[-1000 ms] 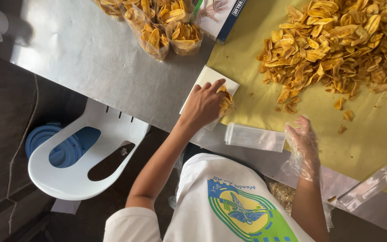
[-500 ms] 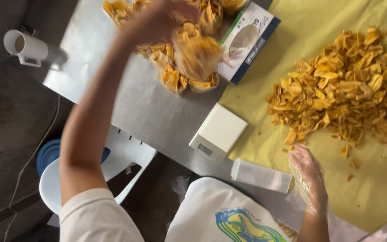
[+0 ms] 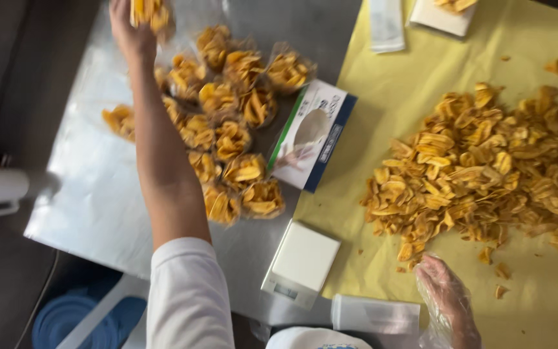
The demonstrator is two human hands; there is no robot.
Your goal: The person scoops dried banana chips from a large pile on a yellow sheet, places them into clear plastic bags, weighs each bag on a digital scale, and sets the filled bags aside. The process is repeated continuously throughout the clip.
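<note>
From the head view, the left hand (image 3: 130, 29) has its grip closed around a bag of chips (image 3: 151, 13) at the far side of the steel tabletop (image 3: 92, 194), just beyond the cluster of filled bags (image 3: 227, 142). The right hand (image 3: 444, 294), in a clear glove, rests loosely open and holds nothing, at the near edge of the loose chips (image 3: 485, 174) on yellow paper (image 3: 382, 103).

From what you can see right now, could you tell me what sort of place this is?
Probably a small snack-packing workstation. A heap of loose fried chips lies on yellow paper, filled clear bags cluster on the metal table, and a small white scale sits at the edge.
</note>
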